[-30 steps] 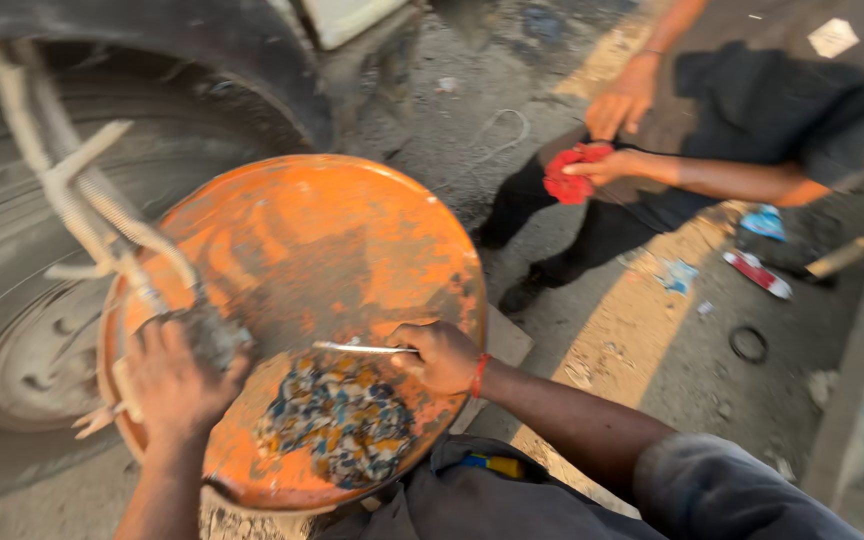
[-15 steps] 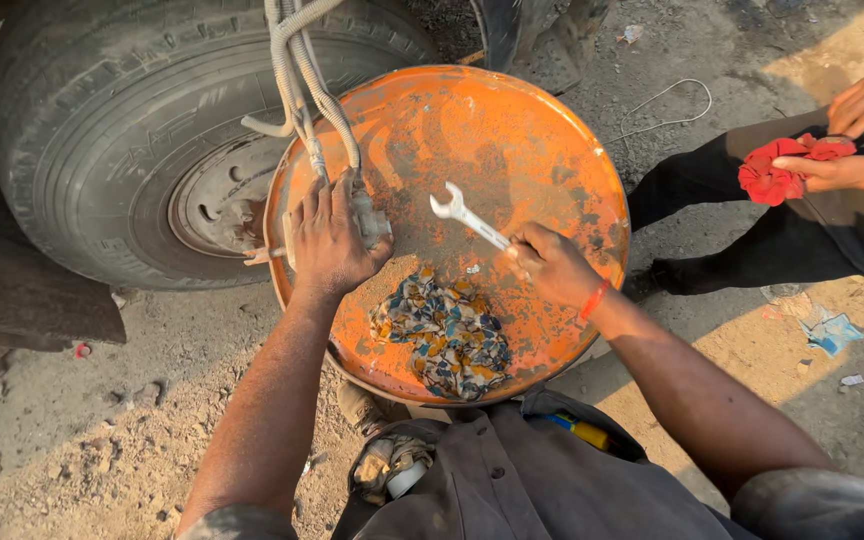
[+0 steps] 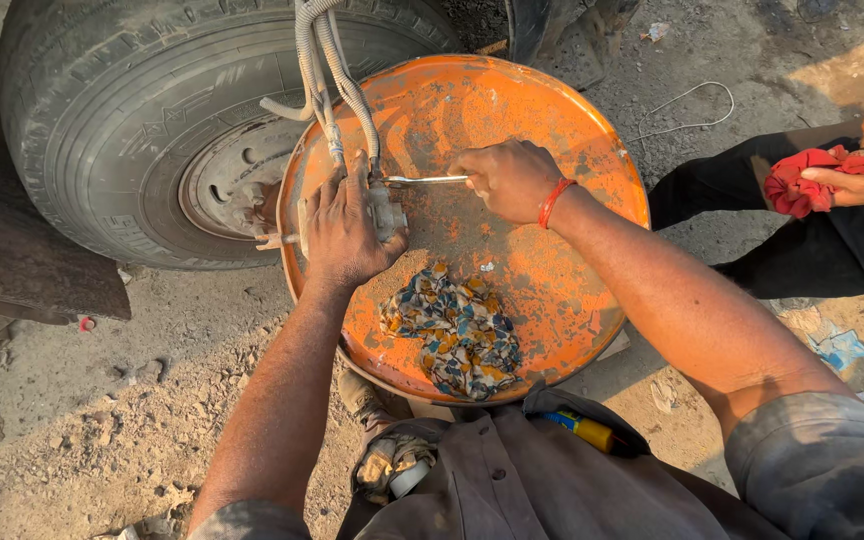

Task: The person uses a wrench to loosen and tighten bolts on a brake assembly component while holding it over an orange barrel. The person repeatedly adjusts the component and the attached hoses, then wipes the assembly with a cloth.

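1. Head view, looking down at two bare forearms reaching forward over an orange drum top [image 3: 552,290], rusty and dusty, which serves as a workbench at a handy height in front of the person's body.
2. The left hand [image 3: 344,232] is pressed palm-down and closed around a small grey metal fitting [image 3: 388,212], pinning it against the drum top so it cannot turn; pale hoses [image 3: 337,80] run up and away from the fitting beyond the fingertips.
3. The right hand [image 3: 508,178] is closed around the handle of a slim silver wrench [image 3: 422,181]; the wrench lies level and points toward the left hand, its far end meeting the fitting (the exact joint is hidden by the fingers), so one hand steadies while the other can apply leverage.
4. The hands are near each other but apart, joined only by the wrench; an orange band circles the right wrist.
5. Just below both hands, nearer the body, a patterned rag [image 3: 457,330] lies crumpled on the drum top, within easy reach.
6. Beyond the left hand stands a large vehicle tyre [image 3: 122,130], upright on dusty ground.
7. Far to the right of the right hand, another person's hand [image 3: 857,182] grips a red cloth [image 3: 797,185].
8. Below the forearms, a yellow-handled tool [image 3: 582,430] sticks out of the wearer's grey clothing.
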